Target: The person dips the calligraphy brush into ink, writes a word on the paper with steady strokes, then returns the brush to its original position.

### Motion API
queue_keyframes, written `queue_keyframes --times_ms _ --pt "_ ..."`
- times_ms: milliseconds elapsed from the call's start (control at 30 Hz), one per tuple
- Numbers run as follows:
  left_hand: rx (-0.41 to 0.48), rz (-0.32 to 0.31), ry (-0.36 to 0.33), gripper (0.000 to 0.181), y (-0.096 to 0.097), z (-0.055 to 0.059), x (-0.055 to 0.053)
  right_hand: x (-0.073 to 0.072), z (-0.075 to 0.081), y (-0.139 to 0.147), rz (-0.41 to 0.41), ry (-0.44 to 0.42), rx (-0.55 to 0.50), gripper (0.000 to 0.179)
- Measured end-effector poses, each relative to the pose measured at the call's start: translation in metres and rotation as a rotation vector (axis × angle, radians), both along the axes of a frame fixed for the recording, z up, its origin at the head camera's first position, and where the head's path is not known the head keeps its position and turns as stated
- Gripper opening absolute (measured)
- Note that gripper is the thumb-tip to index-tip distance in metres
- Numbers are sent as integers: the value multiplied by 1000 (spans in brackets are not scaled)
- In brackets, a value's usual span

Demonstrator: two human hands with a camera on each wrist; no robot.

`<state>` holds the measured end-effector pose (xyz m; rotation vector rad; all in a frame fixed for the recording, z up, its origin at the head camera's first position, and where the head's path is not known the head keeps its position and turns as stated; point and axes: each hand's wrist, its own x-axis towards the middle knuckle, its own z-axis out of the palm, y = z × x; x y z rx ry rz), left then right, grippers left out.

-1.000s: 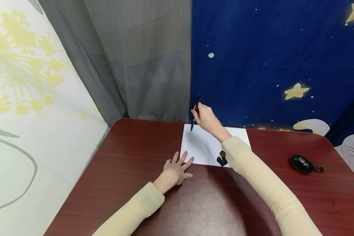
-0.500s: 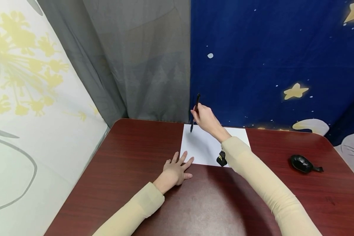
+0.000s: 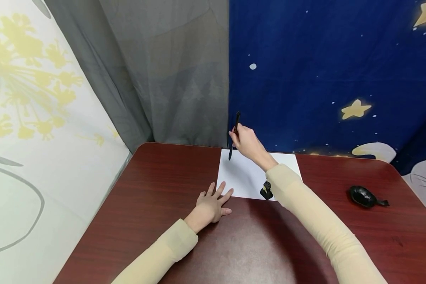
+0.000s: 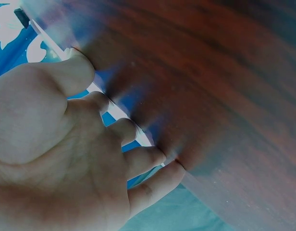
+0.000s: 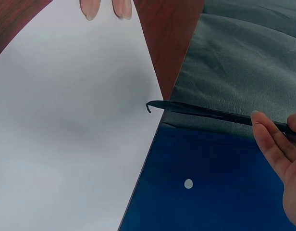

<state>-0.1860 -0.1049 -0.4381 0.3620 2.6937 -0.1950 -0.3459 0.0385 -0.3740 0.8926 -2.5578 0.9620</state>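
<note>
Brush (image 5: 205,112) creeps down the paper (image 3: 241,179); likely light, soft-tipped, it suits the right hand (image 3: 249,143) pinching mid-handle; left hand (image 3: 209,207) has fingers spread wide.

White paper (image 3: 244,177), black brush (image 5: 205,112)

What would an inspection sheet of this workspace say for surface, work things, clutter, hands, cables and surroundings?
Surface: reddish-brown table.
Work things: white paper, flat by the far edge; dark brush, tip at the paper with what looks like a short dark stroke.
Clutter: black dish with a handle, right of the paper.
Hands: right hand holds the brush; left hand, fingers spread, rests at the paper's near left corner.
Cables: nothing seen.
Surroundings: gray curtain, blue star-patterned curtain, white printed cloth.
</note>
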Motion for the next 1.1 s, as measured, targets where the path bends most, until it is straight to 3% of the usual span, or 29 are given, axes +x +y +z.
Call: queue_keyframes --times_ms 1100 --pt "3 0 3 66 0 -1 0 3 2 -1 -17 -47 -13 19"
